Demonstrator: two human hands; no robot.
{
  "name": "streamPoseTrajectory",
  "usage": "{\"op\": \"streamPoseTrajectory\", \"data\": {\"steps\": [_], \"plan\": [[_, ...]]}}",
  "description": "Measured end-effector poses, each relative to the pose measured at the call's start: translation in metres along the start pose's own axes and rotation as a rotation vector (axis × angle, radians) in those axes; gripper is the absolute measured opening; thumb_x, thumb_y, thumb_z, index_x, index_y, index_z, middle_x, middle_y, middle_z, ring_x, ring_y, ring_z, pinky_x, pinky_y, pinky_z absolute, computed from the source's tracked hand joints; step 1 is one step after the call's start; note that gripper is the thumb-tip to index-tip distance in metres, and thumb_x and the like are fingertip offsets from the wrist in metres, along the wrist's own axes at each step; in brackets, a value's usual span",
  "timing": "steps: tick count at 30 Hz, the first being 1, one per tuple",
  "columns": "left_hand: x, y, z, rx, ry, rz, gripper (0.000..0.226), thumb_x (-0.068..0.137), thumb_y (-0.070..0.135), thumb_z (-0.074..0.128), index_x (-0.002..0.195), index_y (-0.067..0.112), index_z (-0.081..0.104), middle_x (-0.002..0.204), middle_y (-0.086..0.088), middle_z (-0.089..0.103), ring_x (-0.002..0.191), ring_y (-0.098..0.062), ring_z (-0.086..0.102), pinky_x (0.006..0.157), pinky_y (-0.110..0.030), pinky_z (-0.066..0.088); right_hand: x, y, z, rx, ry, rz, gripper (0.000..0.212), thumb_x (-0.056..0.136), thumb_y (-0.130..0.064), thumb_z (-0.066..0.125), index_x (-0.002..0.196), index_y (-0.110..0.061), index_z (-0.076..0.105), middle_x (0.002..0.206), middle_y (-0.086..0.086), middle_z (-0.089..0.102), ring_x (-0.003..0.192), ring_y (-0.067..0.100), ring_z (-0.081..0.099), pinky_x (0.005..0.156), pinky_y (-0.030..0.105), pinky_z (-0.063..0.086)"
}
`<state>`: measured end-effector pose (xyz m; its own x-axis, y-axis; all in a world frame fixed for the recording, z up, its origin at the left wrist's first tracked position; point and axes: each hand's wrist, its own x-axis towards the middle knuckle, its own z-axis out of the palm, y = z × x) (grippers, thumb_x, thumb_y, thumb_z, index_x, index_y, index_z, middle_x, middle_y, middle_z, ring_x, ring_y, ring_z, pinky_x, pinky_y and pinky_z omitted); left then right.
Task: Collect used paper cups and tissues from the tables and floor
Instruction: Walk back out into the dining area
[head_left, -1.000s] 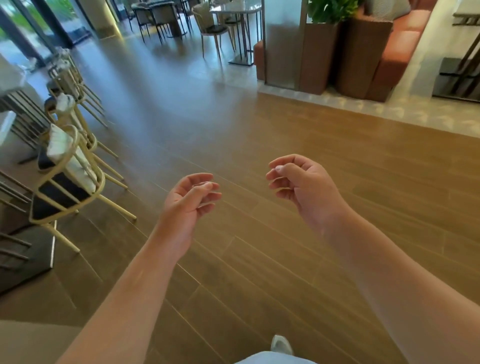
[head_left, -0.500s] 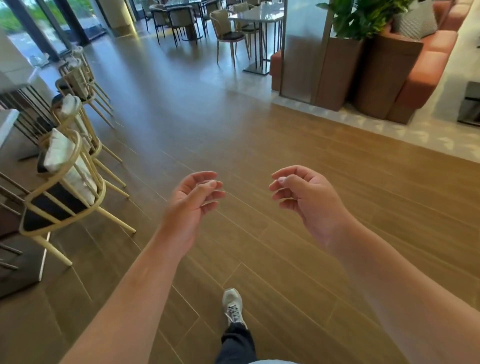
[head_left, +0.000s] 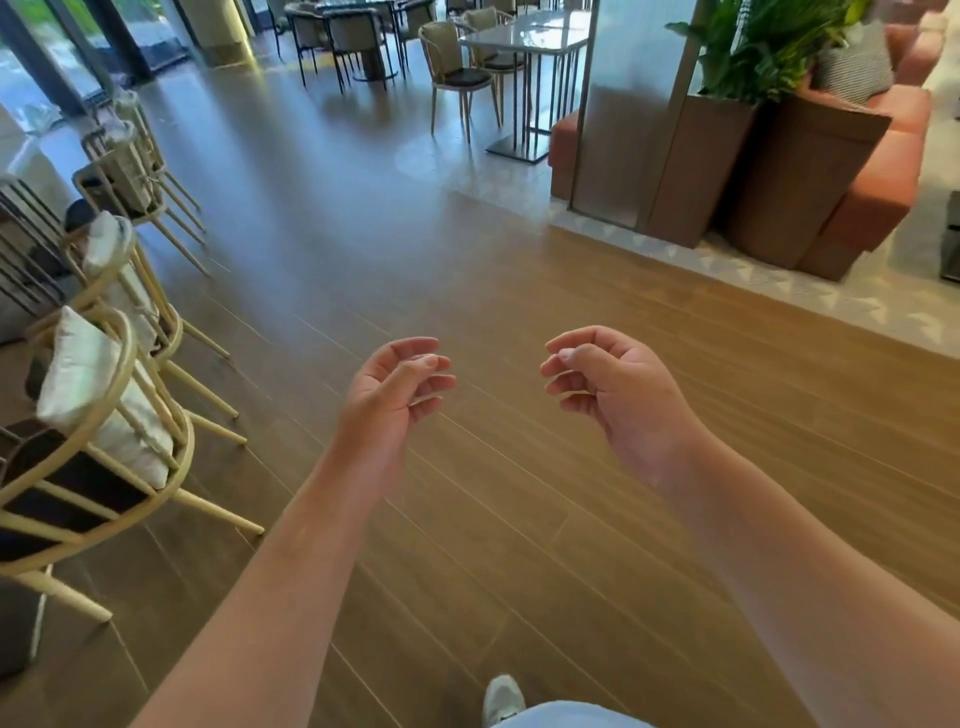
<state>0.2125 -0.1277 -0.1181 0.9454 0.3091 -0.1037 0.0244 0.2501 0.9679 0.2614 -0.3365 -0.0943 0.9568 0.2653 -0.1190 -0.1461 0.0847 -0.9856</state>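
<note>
Both hands hang apart over the glossy wood-plank floor (head_left: 519, 291), holding nothing; left hand (head_left: 387, 400) and right hand (head_left: 618, 395) have fingers loosely curled; curved cream metal chairs (head_left: 98, 415) with white cushions stand left; no cups or tissues can be made out.

The floor (head_left: 519, 291) is warm brown wood planking with thin pale seams. At 9 o'clock stand chairs (head_left: 98, 467) with cream-yellow frames, white cushions (head_left: 88, 384) and dark seats. At 2 o'clock, brown planters (head_left: 800, 176) carry green leaves (head_left: 753, 47), backed by a terracotta-orange sofa (head_left: 883, 176) and a black-and-white striped pillow (head_left: 852, 67). A pale border of triangle-patterned tile (head_left: 779, 291) edges the wood. At 12 o'clock, a glossy grey worktop (head_left: 519, 34). At 6 o'clock, a white shoe (head_left: 501, 699).
</note>
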Motion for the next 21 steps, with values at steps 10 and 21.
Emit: {"op": "streamPoseTrajectory", "data": {"steps": [10,21], "plan": [[0.118,0.026,-0.021,0.003,-0.03,0.045,0.024,0.079,0.026,0.067,0.103,0.024,0.068,0.091,0.005,0.075,0.085,-0.012,0.072,0.073,-0.023,0.052,0.107,-0.014,0.024,-0.022,-0.016,-0.022,0.02,0.094,-0.004,0.051,0.091,-0.015,0.067,0.082,0.001,0.071,0.072,0.015,0.063,0.068,0.03,0.048],[0.283,0.013,0.004,0.042,0.047,0.014,0.021,0.081,0.025,0.068,0.101,0.025,0.071,0.095,0.001,0.076,0.087,-0.014,0.073,0.075,-0.027,0.052,0.293,-0.012,0.011,0.014,-0.085,0.005,0.021,0.094,-0.004,0.051,0.089,-0.016,0.067,0.081,0.001,0.071,0.07,0.014,0.063,0.067,0.029,0.048]]}}
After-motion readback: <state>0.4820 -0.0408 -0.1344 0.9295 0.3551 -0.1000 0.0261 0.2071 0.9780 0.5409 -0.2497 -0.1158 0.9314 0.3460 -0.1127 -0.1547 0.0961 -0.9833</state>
